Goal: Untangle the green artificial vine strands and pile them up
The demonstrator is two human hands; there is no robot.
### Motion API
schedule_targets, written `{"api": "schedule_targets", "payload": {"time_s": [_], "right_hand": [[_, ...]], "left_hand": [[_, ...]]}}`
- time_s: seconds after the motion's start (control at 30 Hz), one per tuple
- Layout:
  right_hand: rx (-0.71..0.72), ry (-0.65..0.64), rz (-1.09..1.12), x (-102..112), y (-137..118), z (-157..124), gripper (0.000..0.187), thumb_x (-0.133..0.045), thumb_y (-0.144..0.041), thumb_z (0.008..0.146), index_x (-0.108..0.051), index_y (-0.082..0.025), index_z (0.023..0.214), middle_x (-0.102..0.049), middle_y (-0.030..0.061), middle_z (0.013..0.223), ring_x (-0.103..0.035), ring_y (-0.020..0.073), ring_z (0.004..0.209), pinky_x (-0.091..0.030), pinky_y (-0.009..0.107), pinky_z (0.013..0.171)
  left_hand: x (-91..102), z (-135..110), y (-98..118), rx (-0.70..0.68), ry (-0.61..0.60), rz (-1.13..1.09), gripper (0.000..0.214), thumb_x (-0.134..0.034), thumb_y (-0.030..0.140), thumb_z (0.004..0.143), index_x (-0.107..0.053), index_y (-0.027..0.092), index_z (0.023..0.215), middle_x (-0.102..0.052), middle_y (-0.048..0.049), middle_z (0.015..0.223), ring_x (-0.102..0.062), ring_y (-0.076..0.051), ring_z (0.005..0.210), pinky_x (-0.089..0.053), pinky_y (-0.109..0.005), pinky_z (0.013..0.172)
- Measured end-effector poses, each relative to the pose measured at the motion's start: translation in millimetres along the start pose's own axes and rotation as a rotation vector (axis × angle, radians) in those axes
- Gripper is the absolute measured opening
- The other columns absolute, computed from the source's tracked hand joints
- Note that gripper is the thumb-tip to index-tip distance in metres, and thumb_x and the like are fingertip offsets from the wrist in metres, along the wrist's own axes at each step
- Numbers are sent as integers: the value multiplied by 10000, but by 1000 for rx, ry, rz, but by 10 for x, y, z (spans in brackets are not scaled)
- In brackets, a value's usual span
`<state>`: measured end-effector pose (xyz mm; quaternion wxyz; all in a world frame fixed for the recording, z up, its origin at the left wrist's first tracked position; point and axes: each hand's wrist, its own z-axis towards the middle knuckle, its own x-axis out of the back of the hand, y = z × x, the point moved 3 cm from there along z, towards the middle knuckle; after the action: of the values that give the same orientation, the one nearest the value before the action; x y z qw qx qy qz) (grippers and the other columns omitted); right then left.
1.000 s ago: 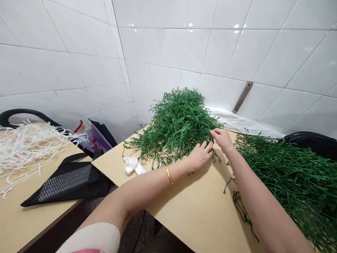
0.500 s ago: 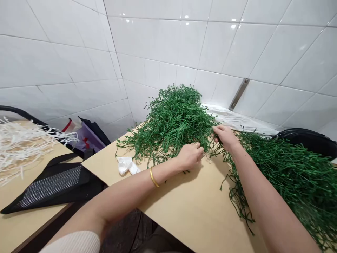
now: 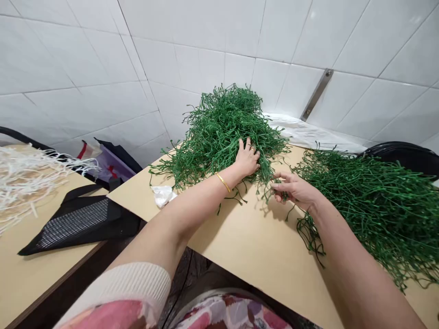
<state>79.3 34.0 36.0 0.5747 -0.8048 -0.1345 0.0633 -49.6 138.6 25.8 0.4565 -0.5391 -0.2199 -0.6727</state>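
A tall heap of green plastic sprigs (image 3: pixel 222 125) stands at the far side of the tan table (image 3: pixel 254 246). My left hand (image 3: pixel 247 157), with a gold bangle on the wrist, lies flat on the heap with fingers spread. My right hand (image 3: pixel 295 188) pinches a green sprig (image 3: pixel 274 189) pulled from the heap's right edge, held just above the table. A second, flatter spread of green sprigs (image 3: pixel 370 201) covers the table to the right of my right arm.
A crumpled white tissue (image 3: pixel 163 195) lies near the table's left edge. A second table (image 3: pixel 24 274) at the left carries a black mesh bag (image 3: pixel 78 221) and white sprigs (image 3: pixel 27 176). A black chair back (image 3: pixel 401 155) shows at the right; white tiled walls stand behind.
My left hand has gone up onto the heap and spread flat. My right hand has drawn back toward me with a sprig. The camera has tilted downward.
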Motion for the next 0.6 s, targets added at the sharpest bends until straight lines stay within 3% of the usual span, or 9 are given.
{"api": "schedule_targets", "payload": {"time_s": [0.2, 0.3, 0.4, 0.5, 0.6], "right_hand": [[5, 97, 65, 56, 310, -199, 309, -680, -325, 617, -480, -189, 809, -550, -52, 562, -484, 57, 404, -342, 156, 349], [23, 175, 36, 123, 372, -230, 275, -645, -342, 642, -480, -187, 800, -533, -51, 539, -463, 58, 391, -314, 159, 344], [42, 256, -79, 174, 396, -235, 221, -565, -372, 691, -476, -190, 778, -518, -36, 547, -467, 79, 403, -302, 183, 355], [180, 491, -328, 256, 346, -270, 213, -511, -349, 710, -503, -188, 849, -557, 12, 687, -506, 114, 496, -387, 247, 452], [484, 854, -615, 273, 183, -402, 243, -494, -286, 713, -538, -171, 923, -558, 89, 923, -534, 152, 678, -446, 325, 648]], "left_hand": [[181, -89, 73, -23, 5, -98, 438, -477, 326, 770, -558, 163, 1168, -474, -147, 1274, -229, -388, 1284, -121, -599, 1010], [335, -156, 112, -24, 49, -251, 256, -452, 216, 761, -658, 152, 898, -551, -120, 1147, -345, -329, 1220, -241, -509, 997], [468, -249, 116, 9, 101, -482, 259, -383, 147, 764, -604, 136, 629, -601, -85, 866, -525, -204, 945, -384, -349, 865], [537, -392, 106, 140, 98, -757, 246, -372, 162, 759, -534, 139, 576, -537, -30, 615, -505, -128, 647, -401, -258, 640], [536, -558, 136, 250, 75, -1004, 226, -375, 181, 754, -481, 147, 557, -519, 4, 549, -460, -93, 552, -365, -222, 569]]}}
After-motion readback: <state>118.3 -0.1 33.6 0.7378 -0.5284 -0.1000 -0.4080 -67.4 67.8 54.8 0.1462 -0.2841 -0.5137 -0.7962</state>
